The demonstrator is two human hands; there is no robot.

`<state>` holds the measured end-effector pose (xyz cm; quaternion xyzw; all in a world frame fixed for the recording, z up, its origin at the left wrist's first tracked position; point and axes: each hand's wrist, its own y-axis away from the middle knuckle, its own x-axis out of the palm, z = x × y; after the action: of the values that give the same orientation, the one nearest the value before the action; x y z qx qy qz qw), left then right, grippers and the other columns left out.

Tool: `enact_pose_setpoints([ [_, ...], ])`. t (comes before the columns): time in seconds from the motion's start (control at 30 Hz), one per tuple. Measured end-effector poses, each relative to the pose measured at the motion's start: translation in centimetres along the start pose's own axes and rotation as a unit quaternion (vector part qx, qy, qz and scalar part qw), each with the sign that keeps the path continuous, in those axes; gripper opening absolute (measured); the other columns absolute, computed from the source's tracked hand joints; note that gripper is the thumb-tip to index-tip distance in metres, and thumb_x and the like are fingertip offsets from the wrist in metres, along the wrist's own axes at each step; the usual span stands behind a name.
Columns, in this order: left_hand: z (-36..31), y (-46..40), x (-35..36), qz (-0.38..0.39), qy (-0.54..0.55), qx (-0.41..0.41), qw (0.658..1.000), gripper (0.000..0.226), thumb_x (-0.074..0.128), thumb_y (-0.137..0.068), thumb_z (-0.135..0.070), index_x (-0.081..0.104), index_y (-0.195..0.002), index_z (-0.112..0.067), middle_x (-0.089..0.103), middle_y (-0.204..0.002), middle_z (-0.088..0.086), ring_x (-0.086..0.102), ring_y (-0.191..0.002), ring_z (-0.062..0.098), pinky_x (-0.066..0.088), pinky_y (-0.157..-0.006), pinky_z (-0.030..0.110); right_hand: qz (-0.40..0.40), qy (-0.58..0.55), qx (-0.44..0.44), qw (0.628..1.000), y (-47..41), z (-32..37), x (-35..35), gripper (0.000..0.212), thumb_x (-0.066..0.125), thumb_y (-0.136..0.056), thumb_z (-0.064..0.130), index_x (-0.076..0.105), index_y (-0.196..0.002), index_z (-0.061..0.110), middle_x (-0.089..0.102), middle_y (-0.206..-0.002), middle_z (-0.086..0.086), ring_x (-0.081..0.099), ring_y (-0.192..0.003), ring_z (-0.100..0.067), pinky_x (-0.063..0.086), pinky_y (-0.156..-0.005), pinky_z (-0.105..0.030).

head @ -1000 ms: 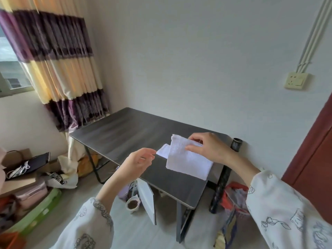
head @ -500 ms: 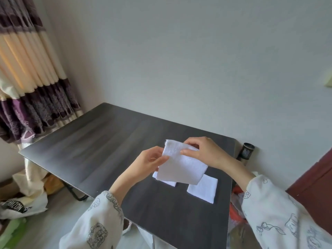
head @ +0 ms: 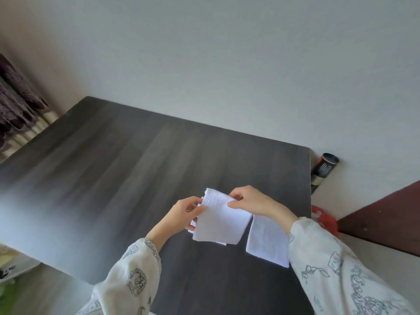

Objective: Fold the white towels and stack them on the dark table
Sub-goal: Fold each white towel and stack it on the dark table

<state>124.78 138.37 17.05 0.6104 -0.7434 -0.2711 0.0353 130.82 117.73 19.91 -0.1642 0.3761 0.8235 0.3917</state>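
Observation:
A folded white towel (head: 220, 221) hangs just above the dark table (head: 118, 178). My left hand (head: 181, 214) pinches its left edge and my right hand (head: 252, 201) pinches its upper right corner. Under it lies another white towel (head: 221, 243), almost wholly hidden, with only thin edges showing. To the right a second folded white towel (head: 268, 242) lies flat on the table, partly covered by my right sleeve.
A black tube (head: 323, 169) leans against the wall past the table's right edge. Something red (head: 327, 221) sits below that edge beside a dark red door (head: 384, 219). Striped curtains (head: 16, 105) hang at the far left.
The view has swung right and down over the table. My left hand came in and took the towel's left edge, and both hands lowered it over the towels on the table.

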Motion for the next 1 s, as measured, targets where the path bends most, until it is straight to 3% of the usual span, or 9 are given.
enact_pose_setpoints([
  [0.23,4.3,-6.5,-1.0,0.045,-0.014,-0.066,0.997,0.022,0.053,-0.092,-0.017,0.059,-0.112,-0.008,0.065,-0.099,0.021,0.067,-0.078,0.031,0.058,-0.069,0.045,0.014,-0.025,0.087,0.996,-6.7,-2.5,2.5,0.020,0.057,-0.087,0.023,0.065,-0.101,0.011,0.066,-0.100,-0.011,0.053,-0.081,-0.016,0.040,-0.072,-0.027],
  [0.43,7.2,-9.3,-1.6,0.074,-0.027,-0.101,0.992,0.021,0.053,-0.092,-0.020,0.060,-0.111,-0.011,0.066,-0.095,0.019,0.068,-0.080,0.032,0.059,-0.068,0.043,0.040,-0.026,0.144,0.988,-10.0,-3.3,4.1,0.023,0.056,-0.087,0.019,0.064,-0.099,0.001,0.050,-0.074,-0.004,0.042,-0.065,-0.015,0.031,-0.058,-0.022],
  [0.53,8.1,-10.3,-1.5,0.066,-0.036,-0.101,0.992,0.016,0.051,-0.093,-0.018,0.061,-0.106,-0.015,0.068,-0.093,0.015,0.069,-0.078,0.029,0.059,-0.063,0.034,0.034,-0.023,0.158,0.987,-11.1,-3.6,4.8,0.016,0.055,-0.088,0.019,0.063,-0.096,0.007,0.047,-0.066,0.003,0.041,-0.059,-0.010,0.031,-0.055,-0.019],
  [0.63,8.5,-11.2,-1.4,0.048,-0.039,-0.098,0.993,0.013,0.050,-0.093,-0.016,0.061,-0.101,-0.017,0.068,-0.090,0.012,0.068,-0.076,0.023,0.055,-0.054,0.020,0.013,-0.019,0.155,0.988,-12.2,-3.8,5.3,0.018,0.054,-0.089,0.019,0.063,-0.102,0.010,0.051,-0.068,0.006,0.049,-0.068,-0.012,0.036,-0.057,-0.019],
  [0.8,9.3,-11.9,-1.4,0.043,-0.042,-0.098,0.993,0.012,0.051,-0.093,-0.017,0.060,-0.102,-0.016,0.066,-0.087,0.006,0.066,-0.073,0.015,0.052,-0.051,0.016,0.002,-0.010,0.163,0.987,-13.3,-4.0,5.8,0.023,0.047,-0.087,0.012,0.063,-0.105,0.012,0.063,-0.091,-0.004,0.059,-0.089,-0.021,0.044,-0.073,-0.029],
  [0.87,9.6,-12.1,-1.3,0.049,-0.049,-0.099,0.993,0.014,0.052,-0.093,-0.019,0.059,-0.104,-0.016,0.065,-0.087,0.003,0.066,-0.074,0.015,0.052,-0.053,0.017,0.006,0.000,0.170,0.985,-13.5,-4.1,6.1,0.026,0.044,-0.086,0.009,0.062,-0.105,0.013,0.064,-0.094,-0.006,0.059,-0.092,-0.023,0.046,-0.075,-0.031],
  [1.0,9.8,-12.5,-1.2,0.037,-0.071,-0.091,0.993,0.019,0.053,-0.092,-0.020,0.062,-0.108,-0.015,0.067,-0.086,0.005,0.067,-0.077,0.020,0.058,-0.069,0.031,0.004,0.027,0.176,0.984,-13.7,-4.4,6.6,0.023,0.042,-0.085,0.011,0.059,-0.101,0.015,0.064,-0.094,-0.007,0.060,-0.089,-0.027,0.049,-0.075,-0.038],
])
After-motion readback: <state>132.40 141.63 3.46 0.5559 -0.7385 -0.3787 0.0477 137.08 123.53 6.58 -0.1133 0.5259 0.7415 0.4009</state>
